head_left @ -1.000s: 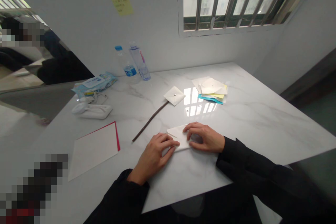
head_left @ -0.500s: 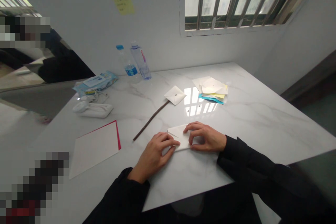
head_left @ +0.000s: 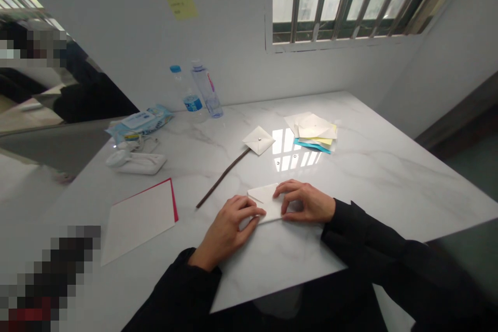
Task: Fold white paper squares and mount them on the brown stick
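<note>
A folded piece of white paper [head_left: 271,202] lies flat on the table between my two hands. My left hand [head_left: 238,221] rests on its left part, index finger and thumb pressed to the lower left edge. My right hand [head_left: 304,202] grips the right side, with curled fingers on top and the thumb at the edge. Beyond them lies a square folded paper [head_left: 259,141] with a small stud at its middle. A dark brown stick [head_left: 223,179] runs from its corner toward my left hand.
Loose paper sheets [head_left: 313,132] are stacked at the back right. A white sheet over a red one [head_left: 140,223] lies at left. Two plastic bottles [head_left: 206,88], a wipes pack [head_left: 140,120] and a white device [head_left: 138,162] stand farther back. Small studs [head_left: 278,163] dot the marble-patterned table [head_left: 373,176].
The view has shifted very slightly. Both hands stay on the folded paper in almost the same pose.
</note>
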`<state>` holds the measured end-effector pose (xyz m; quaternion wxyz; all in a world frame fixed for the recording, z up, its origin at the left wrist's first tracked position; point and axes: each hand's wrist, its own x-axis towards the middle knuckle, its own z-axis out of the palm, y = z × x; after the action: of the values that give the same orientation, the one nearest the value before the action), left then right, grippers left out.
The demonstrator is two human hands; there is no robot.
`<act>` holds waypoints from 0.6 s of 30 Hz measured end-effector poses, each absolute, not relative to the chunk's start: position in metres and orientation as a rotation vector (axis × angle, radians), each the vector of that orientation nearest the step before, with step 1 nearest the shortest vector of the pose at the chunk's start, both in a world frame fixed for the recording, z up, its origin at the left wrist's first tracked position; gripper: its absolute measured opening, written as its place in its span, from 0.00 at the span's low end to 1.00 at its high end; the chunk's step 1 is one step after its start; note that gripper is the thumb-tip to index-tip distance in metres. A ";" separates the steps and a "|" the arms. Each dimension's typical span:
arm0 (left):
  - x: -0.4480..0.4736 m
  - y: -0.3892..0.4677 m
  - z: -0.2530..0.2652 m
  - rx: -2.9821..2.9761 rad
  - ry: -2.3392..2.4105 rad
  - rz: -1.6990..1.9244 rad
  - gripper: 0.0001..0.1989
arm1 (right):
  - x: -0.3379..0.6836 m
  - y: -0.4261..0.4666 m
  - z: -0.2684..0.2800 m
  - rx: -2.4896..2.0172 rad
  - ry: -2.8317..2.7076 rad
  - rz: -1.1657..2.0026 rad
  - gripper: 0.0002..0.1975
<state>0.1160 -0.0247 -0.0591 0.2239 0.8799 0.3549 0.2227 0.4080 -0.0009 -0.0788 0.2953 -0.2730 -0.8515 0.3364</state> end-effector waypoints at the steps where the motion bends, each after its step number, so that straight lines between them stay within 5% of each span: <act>1: 0.116 -0.025 -0.059 2.426 0.981 0.611 0.09 | 0.409 -0.001 -0.078 -0.748 -2.265 0.896 0.05; 18: 0.116 -0.025 -0.055 2.385 0.997 0.617 0.09 | 0.408 0.000 -0.072 -0.643 -2.266 0.908 0.07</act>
<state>0.1162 -0.0252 -0.0547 0.2397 0.8713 0.3641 0.2255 0.4079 0.0002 -0.0719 0.3039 -0.2426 -0.8552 0.3426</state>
